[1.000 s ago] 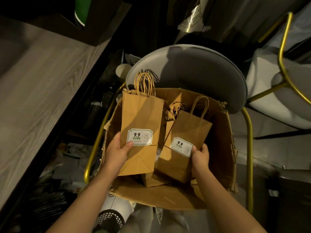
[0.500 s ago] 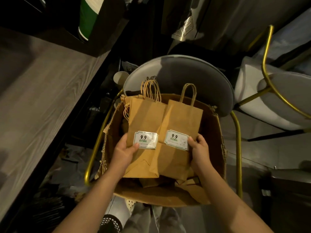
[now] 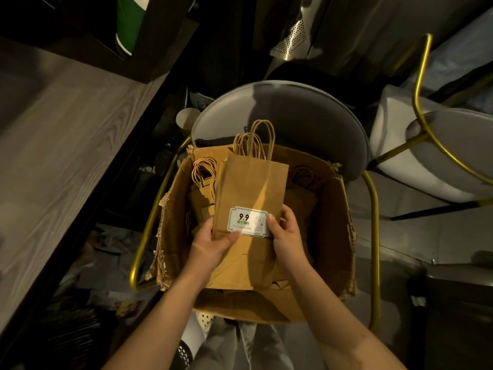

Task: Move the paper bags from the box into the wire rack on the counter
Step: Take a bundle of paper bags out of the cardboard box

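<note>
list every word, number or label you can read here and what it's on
"9.9": on the white sticker on the front paper bag, held by the left hand and right hand.
Green line and small print beneath it on the sticker: too blurred to read.
Nothing else legible.

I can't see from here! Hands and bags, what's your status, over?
Left hand and right hand grip stacked paper bags over the box. More bags lie inside. Nothing in the way.

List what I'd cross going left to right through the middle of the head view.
Wooden counter → left hand → bag's label → right hand → box's right wall → gold chair leg.
</note>
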`<state>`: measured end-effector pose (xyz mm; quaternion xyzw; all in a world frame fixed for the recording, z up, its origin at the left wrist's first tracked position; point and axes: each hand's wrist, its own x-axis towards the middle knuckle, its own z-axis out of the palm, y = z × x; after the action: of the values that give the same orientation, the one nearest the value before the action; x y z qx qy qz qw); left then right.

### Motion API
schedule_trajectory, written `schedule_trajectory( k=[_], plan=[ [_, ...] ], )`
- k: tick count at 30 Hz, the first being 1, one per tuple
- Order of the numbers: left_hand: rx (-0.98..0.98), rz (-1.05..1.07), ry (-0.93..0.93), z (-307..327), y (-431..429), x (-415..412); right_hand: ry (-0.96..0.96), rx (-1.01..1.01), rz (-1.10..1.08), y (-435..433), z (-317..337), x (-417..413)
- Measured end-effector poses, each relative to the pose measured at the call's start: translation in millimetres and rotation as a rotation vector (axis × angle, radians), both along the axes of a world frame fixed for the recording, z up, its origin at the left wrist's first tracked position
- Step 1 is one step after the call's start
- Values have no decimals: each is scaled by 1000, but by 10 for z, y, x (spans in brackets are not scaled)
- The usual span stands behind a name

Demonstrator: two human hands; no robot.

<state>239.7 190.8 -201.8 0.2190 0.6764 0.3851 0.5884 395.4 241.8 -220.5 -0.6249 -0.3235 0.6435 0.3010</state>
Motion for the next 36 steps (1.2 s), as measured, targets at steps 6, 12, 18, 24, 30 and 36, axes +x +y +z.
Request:
schedule_trajectory(
  k=[6, 12, 18, 24, 30, 36],
  plan=[
    [-1, 19, 73, -4, 17, -45, 4, 19, -14, 22, -23, -16],
    [-47, 29, 223, 1, 59, -279, -105, -123, -72, 96, -255, 276],
    [-95, 88, 275, -91, 65, -372, -259, -257, 18, 52, -580, 557],
    [-118, 116, 212, -215, 12, -348, -579, -283, 212, 14, -1000, 749],
    [-119, 119, 224, -300, -71, -342, -717, -290, 247, -18, -1219, 807],
    [-97, 145, 217, -325, -47, -284, -913, -263, 362, -7, -1272, 791]
  ],
)
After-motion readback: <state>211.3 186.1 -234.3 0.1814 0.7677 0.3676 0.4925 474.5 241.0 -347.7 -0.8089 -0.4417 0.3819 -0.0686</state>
